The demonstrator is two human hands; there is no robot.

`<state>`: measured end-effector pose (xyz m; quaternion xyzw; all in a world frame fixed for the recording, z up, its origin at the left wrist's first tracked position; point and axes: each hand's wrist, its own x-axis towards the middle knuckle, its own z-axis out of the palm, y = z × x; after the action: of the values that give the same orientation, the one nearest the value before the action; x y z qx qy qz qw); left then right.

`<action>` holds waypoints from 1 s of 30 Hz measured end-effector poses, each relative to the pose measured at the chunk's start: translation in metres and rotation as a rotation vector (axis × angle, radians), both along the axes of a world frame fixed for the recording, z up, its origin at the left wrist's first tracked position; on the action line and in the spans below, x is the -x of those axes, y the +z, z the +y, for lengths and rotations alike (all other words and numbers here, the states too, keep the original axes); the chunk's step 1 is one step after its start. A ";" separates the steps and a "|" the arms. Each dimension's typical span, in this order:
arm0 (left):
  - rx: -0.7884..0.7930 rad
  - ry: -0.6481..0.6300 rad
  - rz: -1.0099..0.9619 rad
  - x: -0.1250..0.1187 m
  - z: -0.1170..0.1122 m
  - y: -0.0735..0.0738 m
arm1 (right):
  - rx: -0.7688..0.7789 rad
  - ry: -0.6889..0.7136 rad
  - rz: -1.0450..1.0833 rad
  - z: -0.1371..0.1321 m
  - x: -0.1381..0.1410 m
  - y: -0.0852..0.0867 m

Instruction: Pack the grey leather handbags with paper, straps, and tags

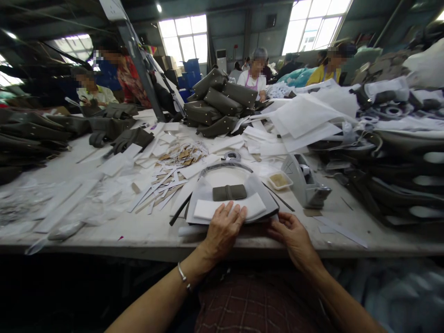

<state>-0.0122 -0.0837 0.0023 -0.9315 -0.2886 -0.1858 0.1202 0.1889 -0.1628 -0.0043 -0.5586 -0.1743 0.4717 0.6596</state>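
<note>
A grey handbag (258, 189) lies flat at the table's near edge, its curved handle (225, 167) pointing away from me. A white wrapping sheet (211, 209) and a small dark grey folded piece (229, 192) lie on top of it. My left hand (224, 229) rests palm down on the white sheet's near edge, fingers stretched out. My right hand (293, 236) pinches the bag's near right edge with curled fingers.
A grey tape dispenser (305, 182) and a small tray (279, 180) stand to the right. White strips (163, 187) and paper scraps litter the table's left. Grey bags (218, 104) pile up at the back, more stacks (398, 175) at the right. Several people work beyond.
</note>
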 end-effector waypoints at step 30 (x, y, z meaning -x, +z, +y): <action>-0.242 0.020 -0.136 0.011 -0.009 -0.002 | -0.013 0.021 0.488 0.019 0.081 0.025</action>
<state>-0.0230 -0.0922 0.0002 -0.8925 -0.2809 -0.2809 0.2137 0.1077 -0.1439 0.0208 -0.4220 -0.0188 0.5983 0.6809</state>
